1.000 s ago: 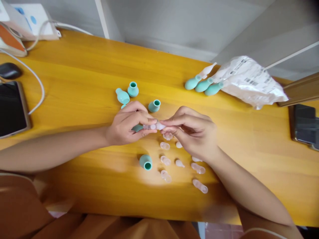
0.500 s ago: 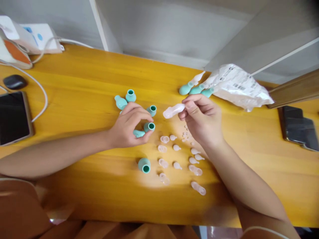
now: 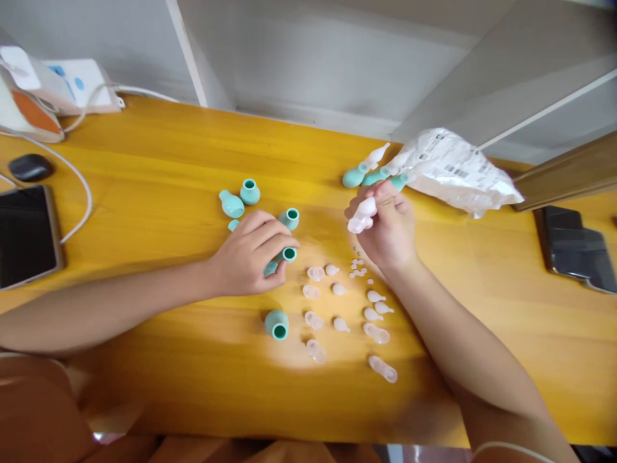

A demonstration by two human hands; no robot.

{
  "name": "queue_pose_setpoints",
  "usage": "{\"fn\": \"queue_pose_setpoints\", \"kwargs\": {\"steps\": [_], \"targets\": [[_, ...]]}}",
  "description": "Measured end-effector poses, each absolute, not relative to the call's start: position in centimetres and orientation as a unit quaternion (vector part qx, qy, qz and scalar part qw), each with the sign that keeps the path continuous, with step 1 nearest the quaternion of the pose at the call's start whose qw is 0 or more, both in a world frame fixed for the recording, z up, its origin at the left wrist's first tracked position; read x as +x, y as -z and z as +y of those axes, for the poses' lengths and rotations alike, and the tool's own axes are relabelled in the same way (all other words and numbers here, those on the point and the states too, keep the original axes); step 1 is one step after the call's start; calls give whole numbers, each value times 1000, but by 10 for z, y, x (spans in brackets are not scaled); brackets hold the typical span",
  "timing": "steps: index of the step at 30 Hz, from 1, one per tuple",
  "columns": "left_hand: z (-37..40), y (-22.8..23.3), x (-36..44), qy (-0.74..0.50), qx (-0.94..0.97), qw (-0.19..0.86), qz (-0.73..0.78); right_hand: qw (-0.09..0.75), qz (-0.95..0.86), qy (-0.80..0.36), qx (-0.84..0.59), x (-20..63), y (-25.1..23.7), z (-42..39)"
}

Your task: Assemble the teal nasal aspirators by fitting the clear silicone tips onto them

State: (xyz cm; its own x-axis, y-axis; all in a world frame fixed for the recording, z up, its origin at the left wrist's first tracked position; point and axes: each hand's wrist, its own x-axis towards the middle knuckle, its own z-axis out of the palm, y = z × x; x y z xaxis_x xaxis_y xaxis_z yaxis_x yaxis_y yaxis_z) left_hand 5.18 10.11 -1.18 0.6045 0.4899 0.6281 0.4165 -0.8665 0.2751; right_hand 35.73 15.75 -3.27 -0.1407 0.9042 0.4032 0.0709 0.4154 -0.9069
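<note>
Left hand (image 3: 250,254) curled loosely over the yellow table (image 3: 144,161), thumb and fingertips pinched on a teal bulb (image 3: 284,255) with its open mouth facing right. Right hand (image 3: 388,225) raised just beyond the scattered clear caps (image 3: 337,302), fingers closed around a translucent tip piece (image 3: 362,214) pointing down-left. Well apart from each other now, with a gap of bare wood between. Half a second ago, tip piece held higher and more level, stretched toward the left; a second ago, both hands together at the middle, joined on that same piece. White bag (image 3: 453,170) with three finished teal pieces (image 3: 371,175) lying just behind the right hand.
</note>
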Motion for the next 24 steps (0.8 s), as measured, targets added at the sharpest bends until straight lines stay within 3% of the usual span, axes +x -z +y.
{"fn": "queue_pose_setpoints", "kwargs": {"steps": [5,13,24], "targets": [[101,11,52,-361,903,39,230,547,-610,-442,-364,356,28,151],[99,13,54,-350,910,58,216,499,-660,-412,-381,356,27,151],[102,19,53,-413,882,135,182,503,-670,-446,-317,346,22,141]]}}
